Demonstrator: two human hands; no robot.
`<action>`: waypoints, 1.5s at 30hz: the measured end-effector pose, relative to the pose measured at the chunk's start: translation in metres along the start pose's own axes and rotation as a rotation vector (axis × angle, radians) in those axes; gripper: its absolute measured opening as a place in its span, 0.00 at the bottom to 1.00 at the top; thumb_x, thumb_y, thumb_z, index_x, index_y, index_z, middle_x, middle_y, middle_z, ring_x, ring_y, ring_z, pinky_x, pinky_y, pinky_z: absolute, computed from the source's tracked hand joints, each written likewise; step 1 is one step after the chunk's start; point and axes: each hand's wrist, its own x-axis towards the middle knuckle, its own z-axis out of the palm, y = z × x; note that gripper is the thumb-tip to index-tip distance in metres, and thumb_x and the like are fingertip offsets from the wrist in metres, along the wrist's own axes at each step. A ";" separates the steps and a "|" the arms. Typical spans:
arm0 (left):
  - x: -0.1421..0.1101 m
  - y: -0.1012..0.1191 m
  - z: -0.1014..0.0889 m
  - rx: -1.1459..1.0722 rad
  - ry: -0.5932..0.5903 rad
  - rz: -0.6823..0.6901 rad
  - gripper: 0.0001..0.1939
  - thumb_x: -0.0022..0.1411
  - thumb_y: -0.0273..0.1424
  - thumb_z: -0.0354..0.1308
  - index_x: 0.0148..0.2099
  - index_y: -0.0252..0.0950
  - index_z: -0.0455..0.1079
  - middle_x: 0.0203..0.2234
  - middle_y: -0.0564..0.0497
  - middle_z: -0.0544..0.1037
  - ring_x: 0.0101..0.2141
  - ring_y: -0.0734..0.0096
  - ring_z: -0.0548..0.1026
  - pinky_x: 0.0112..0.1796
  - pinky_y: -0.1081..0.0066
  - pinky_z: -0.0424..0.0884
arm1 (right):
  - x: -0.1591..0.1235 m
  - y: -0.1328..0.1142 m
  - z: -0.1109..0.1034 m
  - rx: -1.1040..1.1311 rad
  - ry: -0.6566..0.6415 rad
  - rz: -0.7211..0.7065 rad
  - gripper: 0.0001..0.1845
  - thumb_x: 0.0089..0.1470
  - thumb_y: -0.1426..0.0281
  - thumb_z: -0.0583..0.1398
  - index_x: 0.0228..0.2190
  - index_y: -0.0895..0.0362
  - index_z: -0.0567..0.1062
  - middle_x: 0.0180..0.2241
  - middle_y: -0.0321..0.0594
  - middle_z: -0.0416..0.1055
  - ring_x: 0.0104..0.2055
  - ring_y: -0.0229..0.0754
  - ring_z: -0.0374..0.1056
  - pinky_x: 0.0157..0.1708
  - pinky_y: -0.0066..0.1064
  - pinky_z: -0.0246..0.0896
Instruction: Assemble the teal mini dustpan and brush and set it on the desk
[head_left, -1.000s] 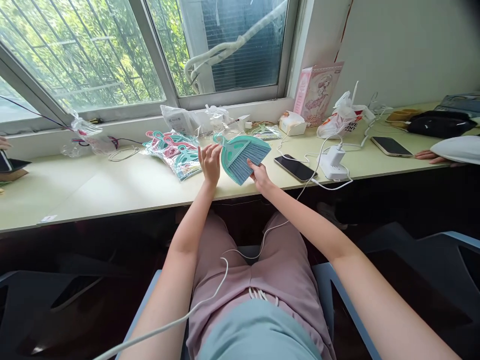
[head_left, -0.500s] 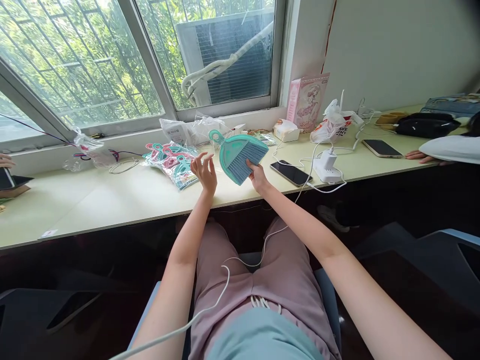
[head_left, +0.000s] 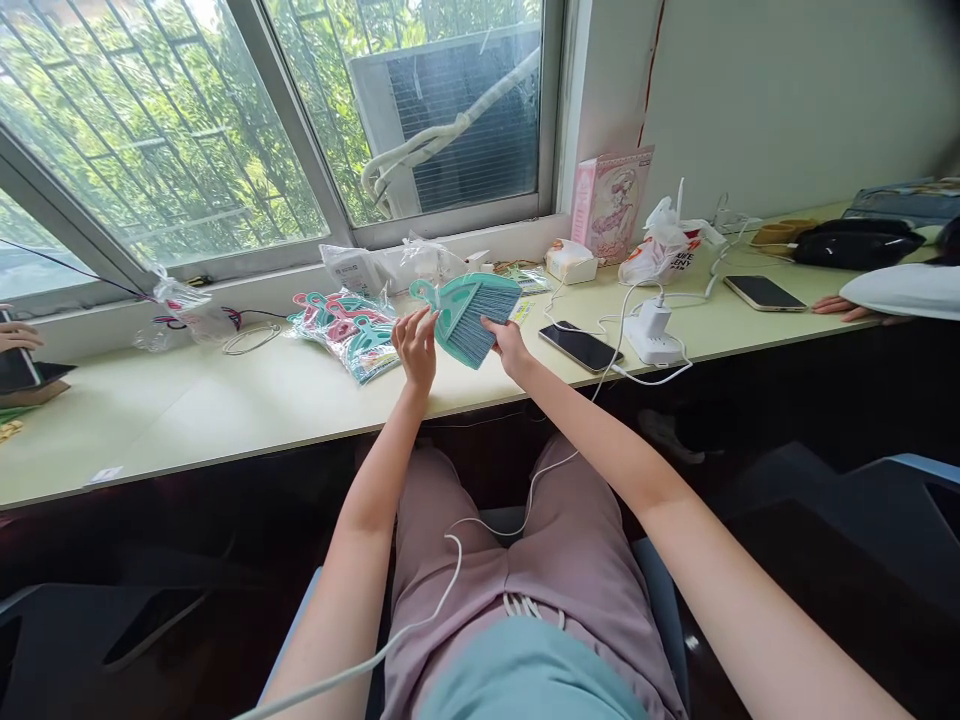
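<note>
The mint-green dustpan-and-brush set [head_left: 459, 290] was held up over the worktop [head_left: 225, 410], a little above the centre of the frame, its bristles [head_left: 480, 335] facing the wearer. The right hand [head_left: 512, 350] grasped it by the lower right edge, thumb across the bristles, fingers mostly hidden behind. The left hand [head_left: 417, 350] was at the set's left side with bent fingers, just below the handle [head_left: 438, 292]; whether it gripped or merely touched there, I could not tell.

The likeliest trouble was a slip: the right hand had the set by one edge, so a slack left hand could have let the handle end swing down. Pressing hard with that thumb might have splayed the bristles or, if the brush was only clipped in, shifted it against the pan. A drop could have landed on the phone [head_left: 581, 346], right of centre. Also, the white cable [head_left: 551, 463] ran from the worktop down over the lap; a snagging arm could have tugged the charger block [head_left: 652, 333] at centre right.
</note>
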 end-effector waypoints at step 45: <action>0.013 -0.009 0.000 -1.424 0.016 -0.848 0.27 0.77 0.39 0.47 0.74 0.43 0.54 0.53 0.42 0.81 0.49 0.64 0.82 0.55 0.63 0.74 | 0.010 0.035 -0.004 0.070 0.092 0.015 0.06 0.57 0.71 0.66 0.37 0.54 0.75 0.43 0.38 0.80 0.49 0.41 0.76 0.52 0.35 0.74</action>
